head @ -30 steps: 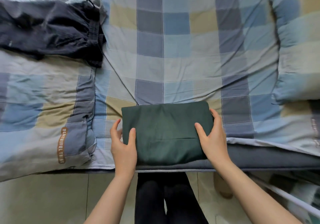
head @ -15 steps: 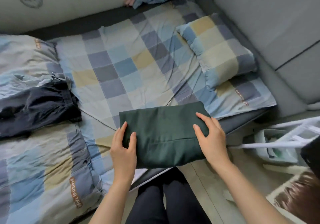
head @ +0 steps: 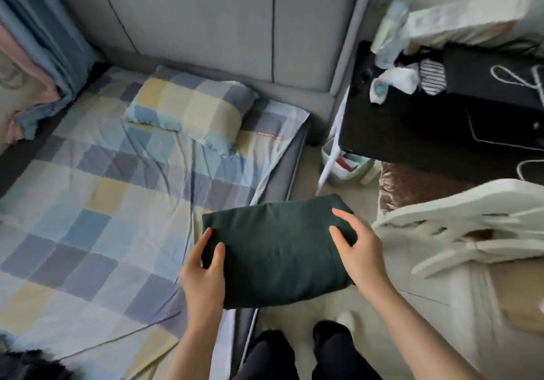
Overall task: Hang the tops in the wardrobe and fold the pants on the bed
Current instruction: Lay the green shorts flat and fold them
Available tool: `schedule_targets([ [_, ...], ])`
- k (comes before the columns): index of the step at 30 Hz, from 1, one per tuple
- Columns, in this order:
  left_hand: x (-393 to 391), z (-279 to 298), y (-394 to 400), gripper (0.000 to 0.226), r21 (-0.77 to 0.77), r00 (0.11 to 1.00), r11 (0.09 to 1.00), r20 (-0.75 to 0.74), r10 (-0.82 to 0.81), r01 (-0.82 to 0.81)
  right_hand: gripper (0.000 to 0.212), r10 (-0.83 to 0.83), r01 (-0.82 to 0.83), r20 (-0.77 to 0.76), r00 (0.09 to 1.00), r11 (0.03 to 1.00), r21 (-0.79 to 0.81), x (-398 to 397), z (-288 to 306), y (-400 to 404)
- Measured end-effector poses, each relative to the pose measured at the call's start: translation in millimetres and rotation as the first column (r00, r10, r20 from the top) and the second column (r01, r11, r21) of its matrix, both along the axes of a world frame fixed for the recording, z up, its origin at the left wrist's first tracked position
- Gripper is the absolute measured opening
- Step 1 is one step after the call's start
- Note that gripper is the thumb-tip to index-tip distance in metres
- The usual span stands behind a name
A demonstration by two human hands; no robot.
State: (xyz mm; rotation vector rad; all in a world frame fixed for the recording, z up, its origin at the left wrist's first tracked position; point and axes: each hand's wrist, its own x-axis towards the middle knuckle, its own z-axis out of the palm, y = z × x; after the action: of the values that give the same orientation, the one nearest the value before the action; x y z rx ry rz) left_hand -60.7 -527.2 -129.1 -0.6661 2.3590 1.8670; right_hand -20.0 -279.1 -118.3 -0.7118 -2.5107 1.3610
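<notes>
The folded dark green pants (head: 276, 250) are lifted off the bed and hang over the bed's right edge and the floor. My left hand (head: 203, 270) grips their left end, thumb on top. My right hand (head: 357, 250) grips their right end, fingers spread over the top. The bed (head: 88, 218) with its checked blue, grey and yellow sheet lies to the left. A dark garment (head: 26, 365) shows at the bottom left corner, mostly cut off.
A checked pillow (head: 188, 109) lies by the grey padded headboard (head: 220, 26). Right of the bed stand a black table (head: 441, 120) with socks and clutter, a small bin (head: 344, 165) and a white plastic chair (head: 471, 226). My legs (head: 294, 356) stand on the beige floor.
Both hands have carried the folded green pants up off the bed and to the right, past its edge. The view has swung right toward the headboard and table.
</notes>
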Motion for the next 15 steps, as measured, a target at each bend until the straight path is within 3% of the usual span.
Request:
schedule_targets([
  [6,7,10,128,0.036,0.000,0.941,0.941,-0.018,-0.338,0.338,0.032,-0.319,0.319,0.005,0.948,0.947,-0.036,95,8,100],
  [11,57,8,273,0.039,0.065,0.792,0.792,0.040,-0.610,0.607,0.032,-0.538,0.541,0.058,0.841,0.841,-0.033,202,8,206],
  [15,105,6,377,0.040,0.094,0.674,0.677,0.061,-0.736,0.730,0.031,-0.653,0.656,0.096,0.751,0.755,0.003,273,10,284],
])
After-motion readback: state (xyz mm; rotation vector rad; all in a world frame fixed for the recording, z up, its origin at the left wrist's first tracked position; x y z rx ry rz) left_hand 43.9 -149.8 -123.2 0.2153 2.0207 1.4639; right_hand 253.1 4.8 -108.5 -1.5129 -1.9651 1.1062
